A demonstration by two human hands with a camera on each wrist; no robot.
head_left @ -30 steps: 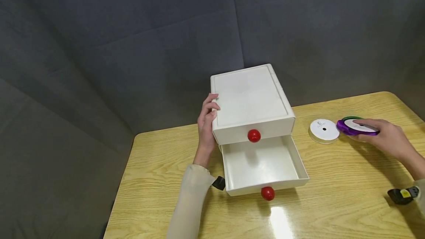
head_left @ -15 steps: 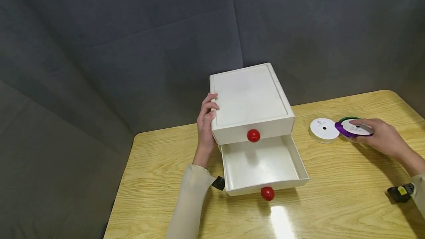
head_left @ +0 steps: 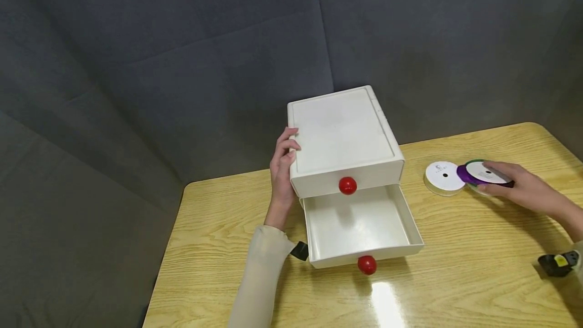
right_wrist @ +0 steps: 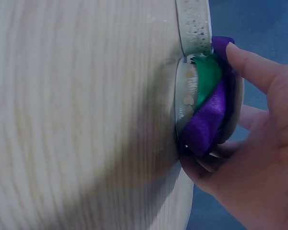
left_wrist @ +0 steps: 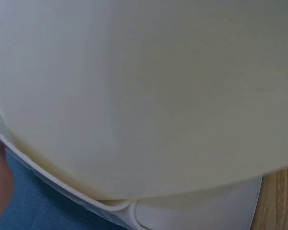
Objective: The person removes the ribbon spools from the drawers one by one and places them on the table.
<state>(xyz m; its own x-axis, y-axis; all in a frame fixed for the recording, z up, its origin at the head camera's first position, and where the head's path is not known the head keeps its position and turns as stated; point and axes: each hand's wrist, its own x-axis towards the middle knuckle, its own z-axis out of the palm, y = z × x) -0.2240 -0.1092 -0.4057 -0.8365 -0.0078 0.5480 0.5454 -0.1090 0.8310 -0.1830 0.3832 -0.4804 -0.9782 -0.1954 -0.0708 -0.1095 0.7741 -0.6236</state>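
Note:
In the head view, my left hand (head_left: 283, 171) holds the left side of a white two-drawer box (head_left: 341, 130), its fingertips hooked over the top edge. The lower drawer (head_left: 362, 221) is pulled out and bare inside; the upper one is shut. On the right, my right hand (head_left: 528, 191) grips a spool of purple ribbon (head_left: 465, 174) with a white label. The right wrist view shows thumb and fingers around that purple ribbon (right_wrist: 206, 122), with green ribbon (right_wrist: 209, 74) and a pale spool (right_wrist: 186, 96) beneath it. The left wrist view is mostly filled by the box's white wall (left_wrist: 158, 96).
A white-topped spool of pale ribbon (head_left: 445, 177) lies left of the held spool, against the stack. Red ball knobs (head_left: 348, 186) stick out of both drawer fronts. All stand on a wood-grain table (head_left: 478, 267), with a dark curtain (head_left: 205, 65) behind.
My right hand has shifted the purple ribbon spool a little left, lower onto the green one. My left hand, the box and its open drawer stay as they were.

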